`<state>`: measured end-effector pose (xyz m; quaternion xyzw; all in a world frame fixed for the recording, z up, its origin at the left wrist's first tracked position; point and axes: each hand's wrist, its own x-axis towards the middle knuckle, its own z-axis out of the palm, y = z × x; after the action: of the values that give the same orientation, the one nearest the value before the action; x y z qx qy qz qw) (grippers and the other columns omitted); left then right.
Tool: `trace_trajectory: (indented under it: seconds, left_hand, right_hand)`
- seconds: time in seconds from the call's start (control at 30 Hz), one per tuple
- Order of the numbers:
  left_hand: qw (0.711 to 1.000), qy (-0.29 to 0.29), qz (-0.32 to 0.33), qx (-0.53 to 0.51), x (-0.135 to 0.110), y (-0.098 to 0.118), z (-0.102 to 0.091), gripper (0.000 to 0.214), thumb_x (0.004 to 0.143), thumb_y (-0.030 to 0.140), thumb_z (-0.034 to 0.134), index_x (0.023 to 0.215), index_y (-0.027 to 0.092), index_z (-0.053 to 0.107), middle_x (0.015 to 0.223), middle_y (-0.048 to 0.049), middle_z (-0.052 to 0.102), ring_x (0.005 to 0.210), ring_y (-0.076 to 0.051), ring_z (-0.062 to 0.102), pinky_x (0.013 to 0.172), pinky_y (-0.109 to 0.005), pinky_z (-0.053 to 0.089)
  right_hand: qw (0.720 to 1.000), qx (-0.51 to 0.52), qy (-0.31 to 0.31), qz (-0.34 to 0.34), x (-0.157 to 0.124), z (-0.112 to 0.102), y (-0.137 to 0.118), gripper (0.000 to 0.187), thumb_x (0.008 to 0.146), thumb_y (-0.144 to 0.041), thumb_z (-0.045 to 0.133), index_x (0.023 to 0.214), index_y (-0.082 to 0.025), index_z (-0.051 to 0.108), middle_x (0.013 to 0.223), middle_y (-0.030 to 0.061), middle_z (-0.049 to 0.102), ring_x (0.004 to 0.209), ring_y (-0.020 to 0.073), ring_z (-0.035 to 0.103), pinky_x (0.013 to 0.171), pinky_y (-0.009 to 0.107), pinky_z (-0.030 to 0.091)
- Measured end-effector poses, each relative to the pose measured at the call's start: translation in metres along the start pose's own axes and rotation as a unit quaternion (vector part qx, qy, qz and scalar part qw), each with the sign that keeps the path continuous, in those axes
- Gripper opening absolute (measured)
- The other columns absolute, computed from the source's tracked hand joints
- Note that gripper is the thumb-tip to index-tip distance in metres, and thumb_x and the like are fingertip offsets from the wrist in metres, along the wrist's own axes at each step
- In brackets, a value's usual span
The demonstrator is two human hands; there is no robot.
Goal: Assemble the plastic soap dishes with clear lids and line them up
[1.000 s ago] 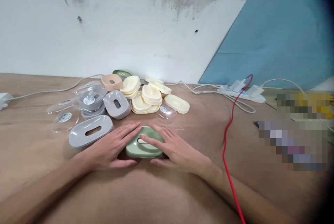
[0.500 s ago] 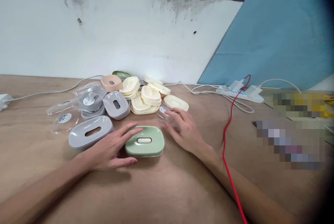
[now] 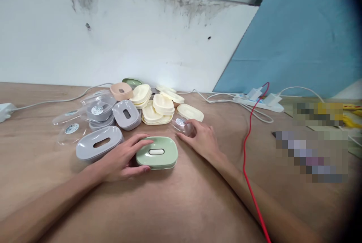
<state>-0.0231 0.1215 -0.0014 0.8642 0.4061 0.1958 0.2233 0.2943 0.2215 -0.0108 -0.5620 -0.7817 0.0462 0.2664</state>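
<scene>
A green oval soap dish lies on the table in front of me, a white piece showing in its centre slot. My left hand grips its left end, fingers over the top and thumb against the front edge. To the right, my right hand pinches a clear plastic lid with a round label between thumb and fingers. Left of the green dish is a grey soap dish with an open slot; a second grey dish sits behind it.
Several cream dish parts are piled behind, beside a peach dish. Clear labelled lids lie at the left. A red cable runs across the right side from a white power strip. A white wall stands behind the table.
My left thumb has moved in against the front of the green soap dish. My right hand has closed on the clear lid, which is slightly shifted and tilted.
</scene>
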Motion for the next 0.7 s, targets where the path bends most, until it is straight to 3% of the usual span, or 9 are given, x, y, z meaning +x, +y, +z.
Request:
trace_trajectory:
  seconds: [0.13,0.3,0.47,0.6,0.7]
  left_hand:
    - [1.000,-0.002,-0.011,-0.008,-0.001,0.002,-0.002,0.069,0.101,0.050,0.066,0.160,0.033,0.035,0.165,-0.0132,0.039,0.139,-0.033,0.058,0.112,-0.047,0.056]
    - [1.000,0.001,-0.006,-0.009,-0.001,0.003,-0.002,0.070,0.101,0.049,0.067,0.161,0.033,0.033,0.164,-0.0131,0.039,0.142,-0.033,0.056,0.115,-0.048,0.052]
    - [1.000,0.008,0.001,-0.013,0.000,0.003,-0.002,0.072,0.101,0.047,0.067,0.162,0.032,0.032,0.164,-0.0144,0.041,0.143,-0.034,0.055,0.116,-0.048,0.052]
    - [0.999,0.021,0.012,-0.021,0.000,0.003,-0.003,0.076,0.100,0.047,0.070,0.162,0.031,0.031,0.163,-0.0157,0.044,0.144,-0.035,0.054,0.117,-0.050,0.051]
    - [0.999,0.037,-0.002,-0.037,-0.001,0.003,-0.002,0.084,0.096,0.047,0.074,0.164,0.029,0.027,0.162,-0.0167,0.048,0.143,-0.036,0.057,0.118,-0.052,0.050]
  right_hand:
    - [0.999,0.037,-0.012,0.023,0.001,0.001,0.002,0.056,0.085,-0.056,0.077,0.129,-0.024,0.065,0.107,0.0087,0.078,0.098,0.0332,0.072,0.094,0.050,0.049]
    - [0.996,0.085,0.013,0.033,0.007,0.008,0.007,0.074,0.075,-0.059,0.085,0.137,-0.024,0.065,0.116,0.0112,0.077,0.111,0.0367,0.069,0.095,0.050,0.052]
    - [0.984,0.129,0.124,0.020,0.012,-0.001,0.016,0.065,0.073,-0.053,0.084,0.129,-0.024,0.068,0.124,0.0124,0.074,0.108,0.0346,0.069,0.095,0.050,0.054]
    - [0.954,0.174,0.243,0.029,0.013,-0.015,0.022,0.052,0.085,-0.055,0.071,0.125,-0.021,0.067,0.116,0.0118,0.070,0.095,0.0290,0.067,0.087,0.045,0.056]
    - [0.932,0.264,0.247,0.009,0.009,-0.020,0.018,0.045,0.093,-0.061,0.061,0.115,-0.022,0.067,0.108,0.0094,0.072,0.094,0.0281,0.069,0.086,0.043,0.057]
